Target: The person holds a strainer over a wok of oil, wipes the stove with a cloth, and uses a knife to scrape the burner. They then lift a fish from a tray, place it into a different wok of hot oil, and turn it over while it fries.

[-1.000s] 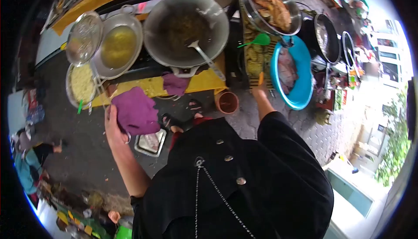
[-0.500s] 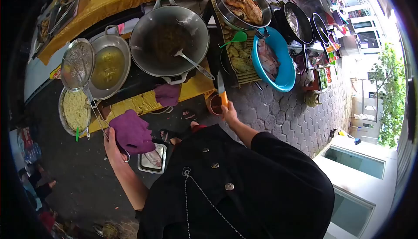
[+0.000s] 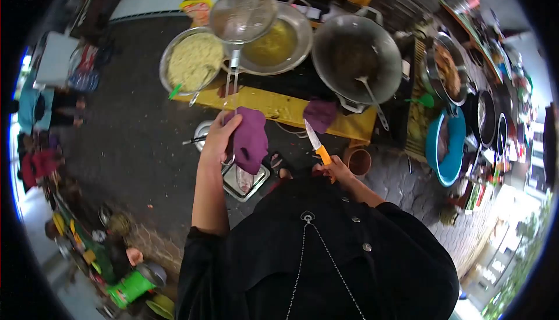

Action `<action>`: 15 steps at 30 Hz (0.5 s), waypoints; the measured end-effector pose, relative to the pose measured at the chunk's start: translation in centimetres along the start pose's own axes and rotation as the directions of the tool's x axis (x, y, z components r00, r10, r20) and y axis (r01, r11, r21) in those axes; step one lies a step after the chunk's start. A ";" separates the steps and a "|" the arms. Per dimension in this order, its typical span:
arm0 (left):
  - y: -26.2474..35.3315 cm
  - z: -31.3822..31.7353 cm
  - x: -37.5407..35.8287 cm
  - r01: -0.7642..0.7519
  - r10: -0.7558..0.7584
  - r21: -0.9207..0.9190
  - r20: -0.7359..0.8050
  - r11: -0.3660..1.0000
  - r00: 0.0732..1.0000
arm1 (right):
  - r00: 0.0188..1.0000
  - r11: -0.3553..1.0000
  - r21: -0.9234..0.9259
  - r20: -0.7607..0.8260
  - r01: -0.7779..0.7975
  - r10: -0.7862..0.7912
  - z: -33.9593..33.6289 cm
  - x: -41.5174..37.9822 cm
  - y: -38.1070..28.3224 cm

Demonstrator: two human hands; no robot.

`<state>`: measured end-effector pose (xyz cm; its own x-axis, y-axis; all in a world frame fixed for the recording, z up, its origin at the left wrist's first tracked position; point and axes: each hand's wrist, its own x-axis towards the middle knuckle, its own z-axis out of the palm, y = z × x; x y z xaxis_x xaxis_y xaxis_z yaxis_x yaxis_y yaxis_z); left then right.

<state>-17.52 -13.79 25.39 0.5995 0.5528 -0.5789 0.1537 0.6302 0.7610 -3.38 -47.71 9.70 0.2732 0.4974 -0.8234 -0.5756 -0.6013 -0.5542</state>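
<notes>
My left hand (image 3: 218, 139) is closed around the long handle of a wire-mesh strainer (image 3: 243, 14), with a purple cloth (image 3: 250, 139) hanging beside my fingers. The strainer's mesh overlaps the edge of a wide pan (image 3: 303, 37) of yellowish oil, near a bowl of pale yellow mixture (image 3: 192, 61). In my right hand (image 3: 338, 171) is a knife (image 3: 317, 145), gripped by its orange handle, its blade pointing up toward a second purple cloth (image 3: 320, 116) on the table edge. Beyond that stands a large wok (image 3: 355, 55) with a spatula (image 3: 372, 101) resting in it.
A metal tray (image 3: 259, 180) with what looks like fish lies on the ground below my left hand. To the right are a blue basin (image 3: 432, 151), a green spoon (image 3: 425, 100) and a pot of browned meat (image 3: 445, 75). A brown bucket (image 3: 357, 161) stands beside my right hand.
My view has swung left, so the pans and wok appear farther right. Both hands keep hold of the strainer and the knife, and they appear closer together.
</notes>
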 end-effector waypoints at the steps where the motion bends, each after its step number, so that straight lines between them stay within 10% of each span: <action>1: 0.1 -0.5 0.0 0.028 -0.027 -0.017 0.029 0.999 0.999 | 0.999 0.998 0.045 0.015 0.048 -0.049 0.9 0.6 -0.6; 6: -1.2 -3.4 1.6 0.036 -0.039 0.059 0.051 0.998 0.998 | 0.986 0.989 -0.005 0.078 0.145 -0.144 6.1 4.8 -3.4; 12: -2.3 -3.3 0.8 -0.063 0.030 0.230 0.146 0.971 0.989 | 0.987 0.786 -0.613 -0.158 -0.080 -0.022 11.4 11.3 -6.3; 15: -3.4 -4.0 0.5 -0.144 0.097 0.267 0.184 0.953 0.978 | 0.994 0.877 -0.480 -0.086 0.014 -0.063 12.5 13.3 -6.5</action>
<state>-20.87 -13.43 21.34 0.7455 0.5016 -0.4389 0.2695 0.3754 0.8868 -5.64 -29.33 3.91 0.3744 0.4785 -0.7943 -0.1315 -0.8205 -0.5563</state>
